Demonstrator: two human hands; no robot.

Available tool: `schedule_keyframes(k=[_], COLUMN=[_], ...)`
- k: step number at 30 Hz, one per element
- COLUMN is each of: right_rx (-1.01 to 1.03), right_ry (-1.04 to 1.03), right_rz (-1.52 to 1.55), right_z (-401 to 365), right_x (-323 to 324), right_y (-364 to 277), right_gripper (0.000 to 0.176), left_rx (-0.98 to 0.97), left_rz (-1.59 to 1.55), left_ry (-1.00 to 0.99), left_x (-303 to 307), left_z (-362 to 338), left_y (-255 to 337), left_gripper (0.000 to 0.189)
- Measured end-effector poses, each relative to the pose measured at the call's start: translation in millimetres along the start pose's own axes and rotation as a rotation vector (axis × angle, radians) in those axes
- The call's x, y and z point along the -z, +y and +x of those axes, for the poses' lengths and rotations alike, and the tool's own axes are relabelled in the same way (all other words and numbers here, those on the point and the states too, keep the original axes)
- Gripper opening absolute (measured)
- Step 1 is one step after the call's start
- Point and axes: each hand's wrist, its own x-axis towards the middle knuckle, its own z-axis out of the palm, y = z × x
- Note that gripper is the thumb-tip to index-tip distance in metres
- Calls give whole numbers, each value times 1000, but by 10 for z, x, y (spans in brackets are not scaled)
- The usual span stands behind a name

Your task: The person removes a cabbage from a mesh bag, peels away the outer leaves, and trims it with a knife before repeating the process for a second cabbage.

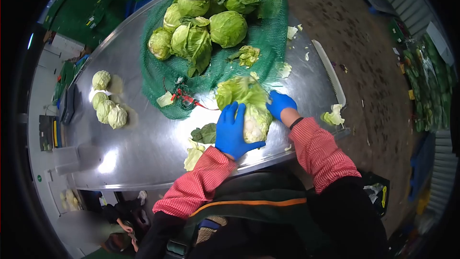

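Observation:
A cabbage (257, 123) with loosened outer leaves (242, 91) lies near the front edge of the metal table (158, 163). My left hand (233, 132), in a blue glove, rests on its left side with the fingers spread. On the right, my gloved right hand (280, 105) is at the leaves' edge, fingers bent; its fingertips are partly hidden. Dark green leaves (205, 134) and a pale leaf (193, 155) lie left of my left hand. Behind, several whole cabbages (228, 29) sit on a green net (158, 81).
Several small trimmed cabbages (105, 110) are at the table's left. A white-edged tool (329, 72) lies along the right edge, near a leaf scrap (334, 115). Another person's hands (127, 229) show at the lower left. Green crates (110, 0) stand behind.

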Motion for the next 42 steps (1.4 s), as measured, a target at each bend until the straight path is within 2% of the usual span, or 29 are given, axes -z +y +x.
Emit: schedule_keyframes(k=[1, 2, 4, 6, 7, 10, 11, 14, 15, 17, 19, 20, 22, 25, 26, 28, 30, 32, 35, 38, 42], right_rx=[-36, -103, -286, -155, 154, -112, -78, -201, -173, -116, 114, 320, 485, 232, 165, 28, -21, 0, 187, 319, 313], right_ry=[28, -21, -227, -252, 114, -412, -359, -280, -201, -46, 111, 162, 117, -222, -192, -142, -166, -164, 24, 71, 85], right_rz=[33, 166, 524, 441, 76, 648, 712, 541, 403, 123, 295, 262, 183, 193, 231, 311, 284, 292, 123, -154, -209], right_z=[-8, -51, -330, -491, -541, -688, -778, -861, -842, -785, -719, -634, -329, -80, -54, -192, -389, -490, -628, -676, -484], right_x=[-23, -34, 304, 333, 156, 365, 262, 2, 31, 127, 459, 583, 531, 373, 316, 145, 210, 237, 437, 512, 304], right_y=[2, 32, -353, -572, -584, -448, -280, 144, 113, 78, -339, -490, -617, -485, -460, -447, -604, -648, -669, -666, -518], right_gripper=[39, 51, 67, 79, 74, 63, 55, 54, 56, 60, 69, 73, 68, 68, 69, 73, 75, 66, 48, 29, 21], left_rx=[14, 31, 92, 120, 146, 166, 177, 211, 219, 118, -20, -155, -386, -1, 168, 404, 322, 475, 544, 550, 590], left_rz=[-29, -58, -100, -100, -136, -155, -170, -306, -317, -319, -290, -232, 16, -159, -222, -616, -391, -409, -541, -547, -468], left_ry=[22, 49, 70, 67, 38, 79, 69, 46, 8, -82, -234, -326, -296, 8, 16, 75, 240, 310, 262, 204, 193], left_x=[23, 30, 11, 6, 14, -22, -17, 61, 92, 164, 274, 354, 424, 501, 456, 111, -56, -171, -180, -202, -173], left_z=[-40, -52, -119, -74, -61, -97, -96, -59, -35, 12, 76, 156, 256, 145, 54, -203, -191, -86, 88, 160, 271], left_y=[-50, -110, -194, -210, -178, -212, -245, -350, -411, -543, -581, -546, -518, -606, -648, -639, -406, -302, -490, -615, -548], left_gripper=[117, 117, 119, 120, 122, 124, 123, 121, 118, 117, 115, 115, 115, 105, 98, 93, 101, 109, 110, 109, 106])
